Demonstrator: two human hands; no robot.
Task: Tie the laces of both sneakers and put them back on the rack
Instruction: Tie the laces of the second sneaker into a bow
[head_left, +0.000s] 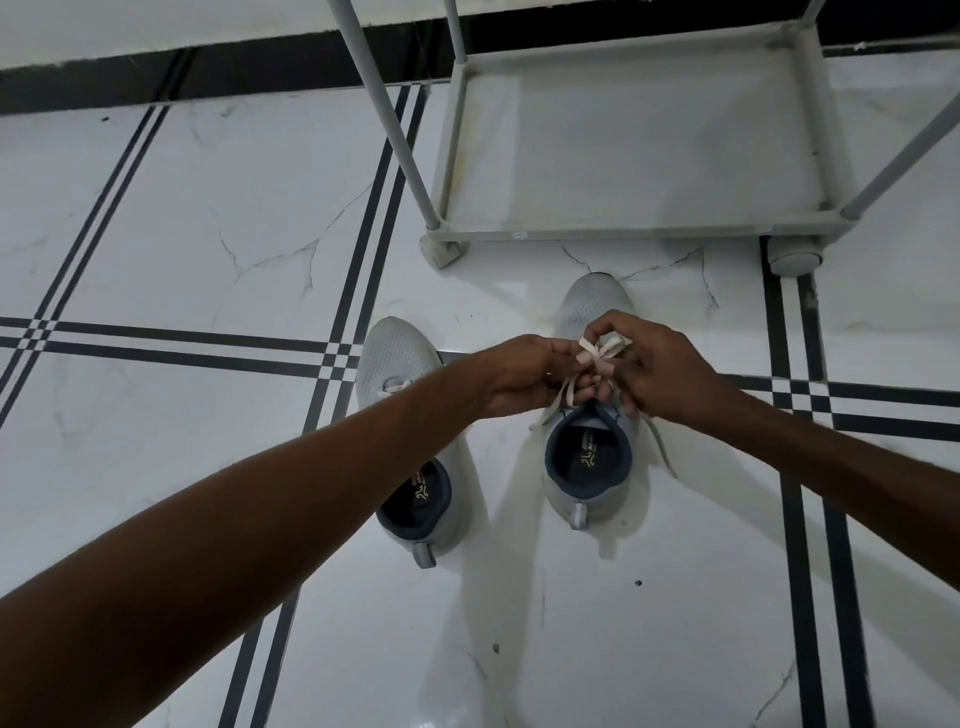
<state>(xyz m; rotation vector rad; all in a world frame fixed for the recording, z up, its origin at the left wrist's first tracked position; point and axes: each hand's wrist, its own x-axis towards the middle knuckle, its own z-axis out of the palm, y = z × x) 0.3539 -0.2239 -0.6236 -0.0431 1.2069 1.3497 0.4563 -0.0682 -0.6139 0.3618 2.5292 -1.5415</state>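
Pinching the laces (597, 358) of the right sneaker (589, 441), both of your hands meet over its tongue. Your left hand (519, 376) is curled narrow, fingertips closed on one part of the lace, and your right hand (660, 371) is curled the same way, gripping a loop just beside it. Between them the pale lace is gathered into a half-formed bow, with one loose end trailing down the left side of the shoe's collar and another down its right side onto the floor.

That sneaker stands on the white tiled floor (208, 234), toe pointing to the far side, just near of the rack. The left sneaker (405, 447) sits beside it to the left, a little nearer to you, partly hidden under your left forearm; a bit of its lace shows on top, but you cannot tell whether it is tied.

The rack (634, 228), grey-framed, stands at the far right, and the shelf that shows carries nothing.
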